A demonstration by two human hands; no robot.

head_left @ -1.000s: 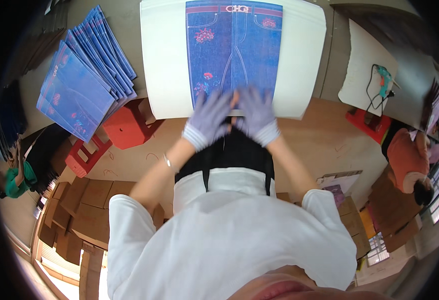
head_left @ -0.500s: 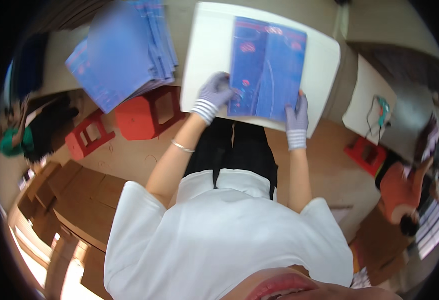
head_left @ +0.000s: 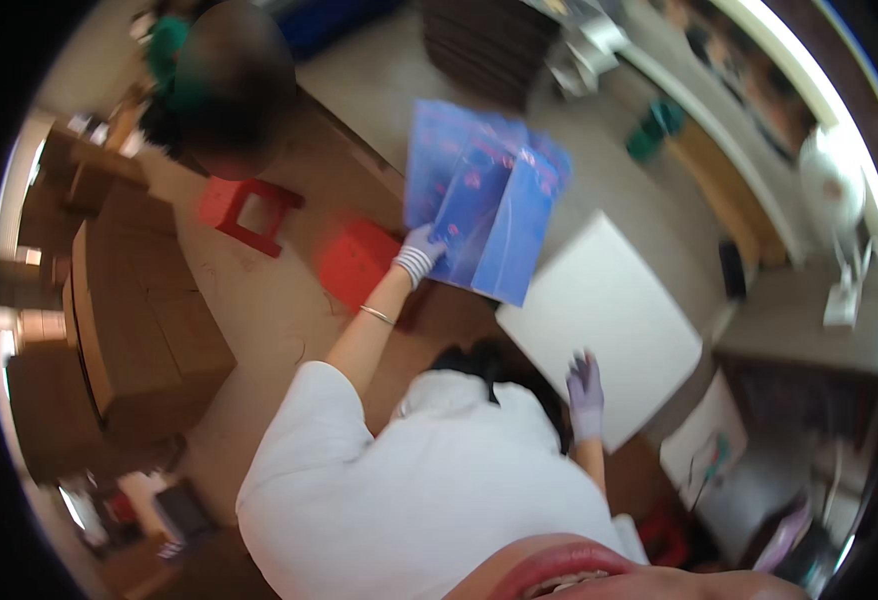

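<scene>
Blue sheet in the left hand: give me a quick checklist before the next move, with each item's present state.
1. Left hand holds the blue sheet at its lower edge: ok.
2. Sheet lies flat: not ok, it hangs tilted above the blue stack.
3. White board bare: ok.
4. Right hand empty, at the board's near edge: ok.
5. Grip firmness: cannot tell, the picture is blurred.
6. Red stool beside the left hand touches the sheet: cannot tell.

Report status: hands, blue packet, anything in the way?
Left hand grips folded blue packet over the blue stack. Right hand open, empty, by white board. Nothing blocking.
</scene>
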